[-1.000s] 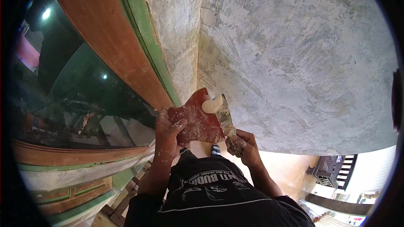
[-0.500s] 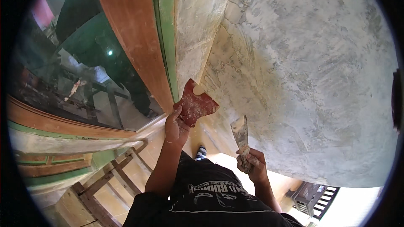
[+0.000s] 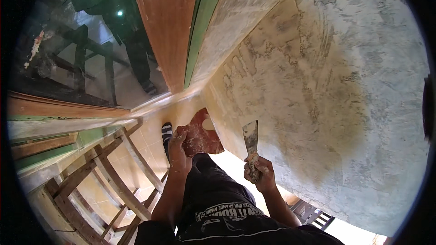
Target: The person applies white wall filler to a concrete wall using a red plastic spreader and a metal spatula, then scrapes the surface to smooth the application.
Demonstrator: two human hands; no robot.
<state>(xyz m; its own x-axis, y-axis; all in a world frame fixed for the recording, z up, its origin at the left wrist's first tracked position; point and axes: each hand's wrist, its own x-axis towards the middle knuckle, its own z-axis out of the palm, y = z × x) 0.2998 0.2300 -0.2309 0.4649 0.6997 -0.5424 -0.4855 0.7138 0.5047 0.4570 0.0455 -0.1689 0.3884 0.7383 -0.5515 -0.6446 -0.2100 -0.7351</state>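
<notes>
My left hand (image 3: 180, 150) grips a flat, dark red board (image 3: 200, 137) by its left edge. The board is smeared with pale dust and has a rounded notch or light patch near its upper right side. My right hand (image 3: 261, 172) is closed round the crusted handle of a putty knife (image 3: 250, 137), its broad metal blade pointing up. Both tools are held in front of my body, apart from each other. To the right rises a plastered wall (image 3: 313, 95), grey and patchy, with a yellowish-brown area in its middle.
A wooden frame with rungs (image 3: 113, 177) stands at the lower left on a tiled floor (image 3: 150, 141). A window (image 3: 97, 47) with a brown and green frame (image 3: 170, 27) fills the upper left. Dark slatted furniture (image 3: 320, 218) shows at lower right.
My view has shifted, bringing more of the wooden frame and the stained wall into sight. Both hands sit lower in the picture, still holding the board and putty knife. A foot now shows farther left.
</notes>
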